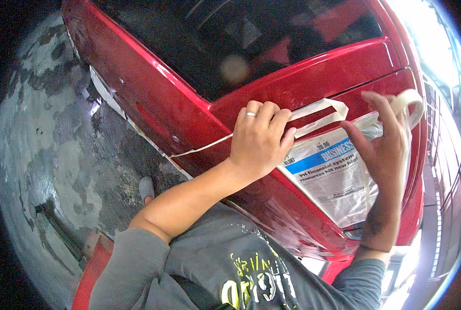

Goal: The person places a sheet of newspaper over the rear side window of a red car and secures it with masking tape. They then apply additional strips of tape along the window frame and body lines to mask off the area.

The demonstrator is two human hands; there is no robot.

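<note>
My left hand [261, 137], a ring on one finger, presses its bent fingers onto a strip of pale masking tape [204, 148] along the panel of a red car [163, 103]. From these fingers a loose length of tape [321, 107] folds back over itself. My right hand [384, 142] is over the masked corner, thumb and forefinger spread. A roll of masking tape [416, 106] sits against its other fingers, which are partly hidden and seem to hold it. Between the hands, a newspaper sheet [328, 178] covers part of the car's corner, with tape along its edges.
The car's dark window glass [271, 46] lies beyond my hands. Stained concrete floor [39, 139] spreads at left, with white paper [104, 88] along the car's lower edge. A red object [93, 266] stands at lower left, near my elbow. Bright daylight and a metal grille fill the right side.
</note>
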